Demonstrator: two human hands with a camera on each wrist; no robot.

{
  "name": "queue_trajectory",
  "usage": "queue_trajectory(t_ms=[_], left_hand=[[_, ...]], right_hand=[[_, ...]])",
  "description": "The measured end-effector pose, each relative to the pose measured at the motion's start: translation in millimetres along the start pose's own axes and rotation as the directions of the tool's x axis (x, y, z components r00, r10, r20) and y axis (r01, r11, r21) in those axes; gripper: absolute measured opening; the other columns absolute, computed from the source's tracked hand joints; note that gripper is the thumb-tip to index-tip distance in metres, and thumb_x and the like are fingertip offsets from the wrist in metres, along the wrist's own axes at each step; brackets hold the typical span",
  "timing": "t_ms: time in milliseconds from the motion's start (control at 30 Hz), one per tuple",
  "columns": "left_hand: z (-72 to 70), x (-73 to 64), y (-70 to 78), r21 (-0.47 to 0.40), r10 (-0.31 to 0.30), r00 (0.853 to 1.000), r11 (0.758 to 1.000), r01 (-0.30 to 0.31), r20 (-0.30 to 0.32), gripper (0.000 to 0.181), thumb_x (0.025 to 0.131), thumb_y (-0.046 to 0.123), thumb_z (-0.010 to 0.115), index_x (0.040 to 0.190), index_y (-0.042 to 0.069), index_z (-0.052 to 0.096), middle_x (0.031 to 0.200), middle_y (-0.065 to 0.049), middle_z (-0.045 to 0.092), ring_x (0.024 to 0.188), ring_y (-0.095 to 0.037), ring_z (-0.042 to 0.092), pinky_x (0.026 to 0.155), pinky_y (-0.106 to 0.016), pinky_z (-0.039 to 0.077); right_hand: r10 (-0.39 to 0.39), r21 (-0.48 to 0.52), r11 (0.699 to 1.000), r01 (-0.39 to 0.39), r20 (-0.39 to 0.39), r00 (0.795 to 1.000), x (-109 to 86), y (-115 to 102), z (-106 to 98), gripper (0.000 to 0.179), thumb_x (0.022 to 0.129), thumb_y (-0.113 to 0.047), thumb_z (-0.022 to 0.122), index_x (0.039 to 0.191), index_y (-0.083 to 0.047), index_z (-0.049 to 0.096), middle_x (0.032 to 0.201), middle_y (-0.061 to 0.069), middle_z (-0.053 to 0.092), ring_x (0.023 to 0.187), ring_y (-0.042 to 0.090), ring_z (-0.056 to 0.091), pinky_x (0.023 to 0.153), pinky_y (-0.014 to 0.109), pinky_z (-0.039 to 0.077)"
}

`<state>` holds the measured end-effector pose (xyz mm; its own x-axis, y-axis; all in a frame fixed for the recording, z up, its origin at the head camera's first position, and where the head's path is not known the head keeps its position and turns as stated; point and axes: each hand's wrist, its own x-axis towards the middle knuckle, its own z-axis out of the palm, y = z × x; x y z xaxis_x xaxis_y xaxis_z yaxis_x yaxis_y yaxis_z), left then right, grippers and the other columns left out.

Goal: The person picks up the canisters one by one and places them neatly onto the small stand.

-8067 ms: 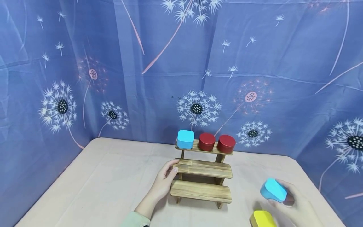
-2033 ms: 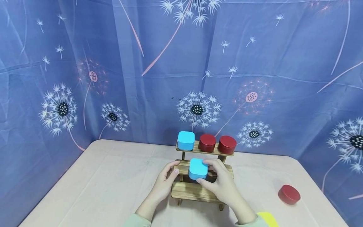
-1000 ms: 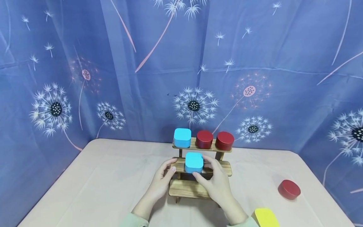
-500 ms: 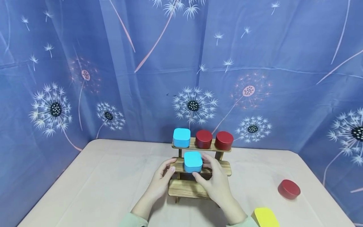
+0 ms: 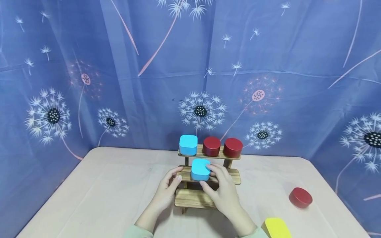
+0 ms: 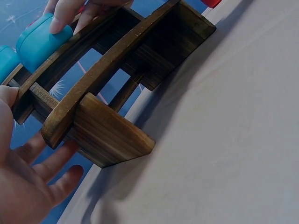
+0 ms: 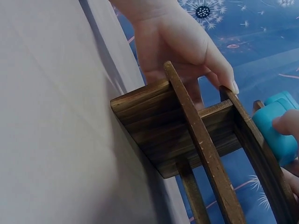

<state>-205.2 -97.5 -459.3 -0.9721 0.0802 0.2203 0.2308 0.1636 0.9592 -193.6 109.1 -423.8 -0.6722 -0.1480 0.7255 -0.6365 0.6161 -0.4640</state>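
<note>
A three-step wooden display stand stands on the table. My left hand grips the left end of its middle shelf, thumb on the front edge; in the left wrist view the lower fingers of that hand spread beside the stand. On the middle shelf, left of centre, sits a light-blue square tin with rounded corners. My right hand holds it from the right, thumb at the front and fingers at the right side. In the right wrist view the thumb presses on the blue tin.
Along the top shelf stand another light-blue square tin and two round red tins, one in the middle and one at the right. A third red tin and a yellow tin lie right on the table. Patterned blue cloth hangs behind.
My right hand has carried the blue tin from the table's right side to the middle shelf, then shifted it slightly left. My left hand has kept its hold. The right-hand red tin has come into view.
</note>
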Motion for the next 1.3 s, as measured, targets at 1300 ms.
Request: queue_trajectory(t_ms=[1300], left_hand=[[-2.1, -1.5, 1.9, -0.021, 0.006, 1.000, 1.000, -0.005, 0.019, 0.036, 0.099, 0.029, 0.048, 0.133, 0.016, 0.051, 0.145, -0.010, 0.044, 0.138, -0.037, 0.031, 0.115, -0.053, 0.023]], right_hand=[[-0.088, -0.083, 0.992, 0.099, 0.123, 0.989, -5.3, 11, -40, 0.063, 0.072, -0.014, 0.079, 0.129, -0.010, 0.053, 0.119, 0.003, 0.059, 0.104, 0.014, 0.056, 0.095, 0.019, 0.043]])
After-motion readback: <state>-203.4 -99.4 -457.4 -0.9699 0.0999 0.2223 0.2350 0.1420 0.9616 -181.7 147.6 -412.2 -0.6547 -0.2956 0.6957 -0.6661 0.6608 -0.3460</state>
